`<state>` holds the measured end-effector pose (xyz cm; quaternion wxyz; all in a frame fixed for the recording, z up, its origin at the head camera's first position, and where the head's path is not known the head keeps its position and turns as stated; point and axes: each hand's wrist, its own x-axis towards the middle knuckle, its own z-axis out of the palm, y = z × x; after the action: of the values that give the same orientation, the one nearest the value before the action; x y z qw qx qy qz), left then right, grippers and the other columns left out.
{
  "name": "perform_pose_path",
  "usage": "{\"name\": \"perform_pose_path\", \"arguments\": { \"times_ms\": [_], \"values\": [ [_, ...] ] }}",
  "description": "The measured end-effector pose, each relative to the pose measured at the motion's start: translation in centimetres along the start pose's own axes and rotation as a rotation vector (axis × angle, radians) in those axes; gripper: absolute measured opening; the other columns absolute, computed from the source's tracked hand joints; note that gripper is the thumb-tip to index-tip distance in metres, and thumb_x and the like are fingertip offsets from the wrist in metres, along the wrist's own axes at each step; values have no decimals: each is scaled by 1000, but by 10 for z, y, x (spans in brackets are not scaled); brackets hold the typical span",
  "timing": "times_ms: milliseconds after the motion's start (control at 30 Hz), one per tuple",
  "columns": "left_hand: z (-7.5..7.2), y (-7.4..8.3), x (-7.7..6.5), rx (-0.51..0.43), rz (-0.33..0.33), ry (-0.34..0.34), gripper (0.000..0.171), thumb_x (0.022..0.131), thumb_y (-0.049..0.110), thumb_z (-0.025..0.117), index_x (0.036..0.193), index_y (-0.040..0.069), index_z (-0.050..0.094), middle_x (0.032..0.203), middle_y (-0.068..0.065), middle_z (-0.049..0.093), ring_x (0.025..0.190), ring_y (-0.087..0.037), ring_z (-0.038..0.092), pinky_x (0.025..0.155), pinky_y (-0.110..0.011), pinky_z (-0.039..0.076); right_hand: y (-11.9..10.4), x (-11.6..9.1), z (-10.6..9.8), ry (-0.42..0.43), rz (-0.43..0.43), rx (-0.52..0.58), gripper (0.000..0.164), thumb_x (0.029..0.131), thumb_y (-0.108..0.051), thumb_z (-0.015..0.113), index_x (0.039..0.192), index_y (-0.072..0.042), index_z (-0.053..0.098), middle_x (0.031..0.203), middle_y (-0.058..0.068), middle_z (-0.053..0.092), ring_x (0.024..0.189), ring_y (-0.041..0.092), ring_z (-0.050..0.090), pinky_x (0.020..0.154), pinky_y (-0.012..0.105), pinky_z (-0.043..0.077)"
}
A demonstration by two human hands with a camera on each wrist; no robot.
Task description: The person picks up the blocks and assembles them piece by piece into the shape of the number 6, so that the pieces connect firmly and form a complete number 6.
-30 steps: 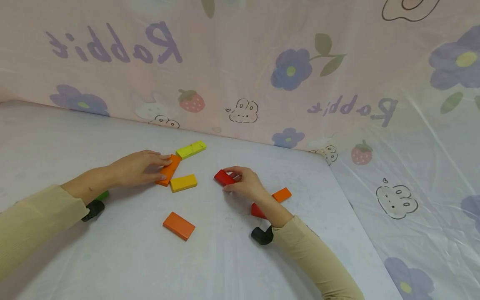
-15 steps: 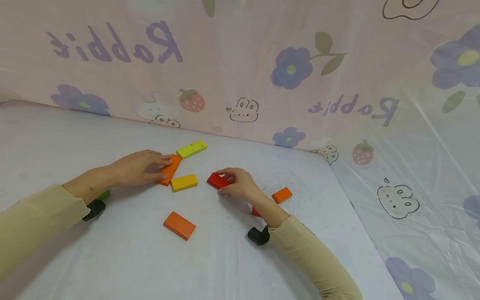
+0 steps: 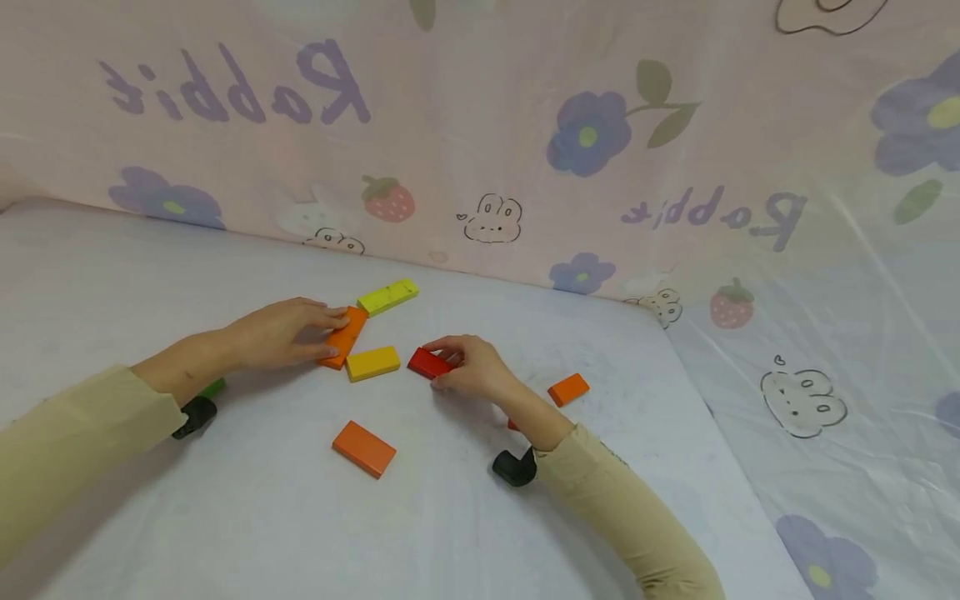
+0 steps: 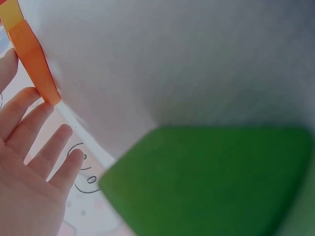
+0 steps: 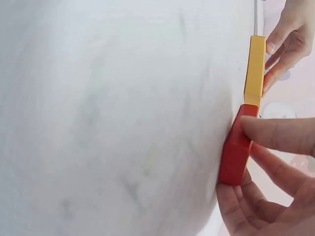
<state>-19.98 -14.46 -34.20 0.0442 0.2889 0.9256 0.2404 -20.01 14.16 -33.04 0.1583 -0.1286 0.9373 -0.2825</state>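
My left hand [image 3: 277, 335] lies beside a long orange block [image 3: 345, 337], with its thumb and fingertips touching the block's near side. The fingers look fairly straight in the left wrist view. Against or very close to the orange block are a yellow block [image 3: 373, 363] and a lime-yellow block [image 3: 387, 296]. My right hand [image 3: 476, 367] pinches a red block [image 5: 239, 145] between thumb and fingers. In the head view that block lies just right of the yellow one, across a narrow gap; part of it is hidden by the fingers.
A darker orange block [image 3: 363, 449] lies nearer me. Right of the right forearm is a small orange block [image 3: 568, 389]; another red piece is mostly covered by that arm. A green block [image 4: 211, 182] sits by the left wrist. A patterned curtain [image 3: 450, 125] rises behind the white tabletop [image 3: 420, 533].
My right hand has slid the red block left, towards the yellow block, and slightly down in view. The left hand keeps its place on the orange block.
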Motion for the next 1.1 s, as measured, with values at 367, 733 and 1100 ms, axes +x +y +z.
{"name": "perform_pose_path", "arguments": {
  "times_ms": [367,733,1100],
  "values": [
    [-4,0,0,0,-1,-1,46,89,21,67,130,1,58,142,-18,50,131,-44,41,107,-62,32,-6,4,2,-32,-59,-25,43,83,-9,72,125,-17,65,117,9,64,100,22,56,82,27,50],
    [-3,0,1,-15,-6,-5,46,89,20,66,130,1,58,142,-19,49,131,-44,41,107,-63,32,-7,5,3,-41,-80,-48,44,83,-9,71,126,-15,64,117,10,63,100,22,56,80,24,48],
    [0,1,1,-31,0,-1,47,89,20,66,130,1,58,142,-19,49,131,-44,41,107,-62,32,-3,2,1,-48,-80,-30,49,83,-10,72,130,-14,60,120,10,62,102,23,56,85,27,50]
  ]
}}
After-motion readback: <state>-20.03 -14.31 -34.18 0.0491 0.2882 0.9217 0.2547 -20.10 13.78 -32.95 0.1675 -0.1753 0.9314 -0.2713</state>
